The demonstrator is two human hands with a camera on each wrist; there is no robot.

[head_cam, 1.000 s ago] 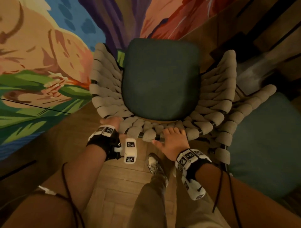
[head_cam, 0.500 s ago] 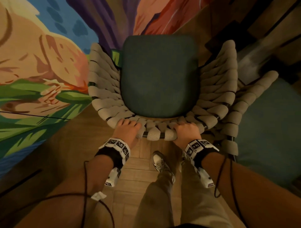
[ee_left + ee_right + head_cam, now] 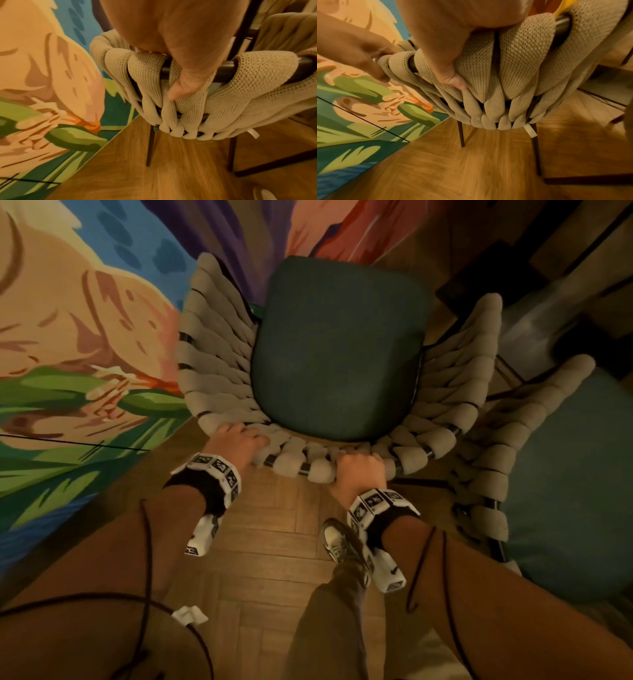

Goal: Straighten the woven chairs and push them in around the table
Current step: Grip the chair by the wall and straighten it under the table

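Observation:
A woven chair [image 3: 219, 378] with beige knitted straps and a dark teal seat cushion [image 3: 339, 347] stands in front of me, seen from above. My left hand [image 3: 238, 440] grips the top rail of its backrest at the left, thumb pressed into the straps [image 3: 181, 86]. My right hand [image 3: 359, 470] grips the same rail near the middle, thumb down the back of the weave [image 3: 453, 79]. The chair [image 3: 513, 67] stands on thin dark legs. A second woven chair [image 3: 493, 460] with a teal cushion stands close on the right.
A wall with a colourful painted mural [image 3: 78, 364] runs close along the chair's left side. The floor is wooden parquet [image 3: 274, 549]. My foot [image 3: 339, 542] stands just behind the chair. Dark furniture, perhaps the table [image 3: 565, 268], sits at the upper right.
Both hands went from resting at the backrest rail to wrapping their fingers over it. The chair has shifted slightly in view, with the left hand now further up the rail.

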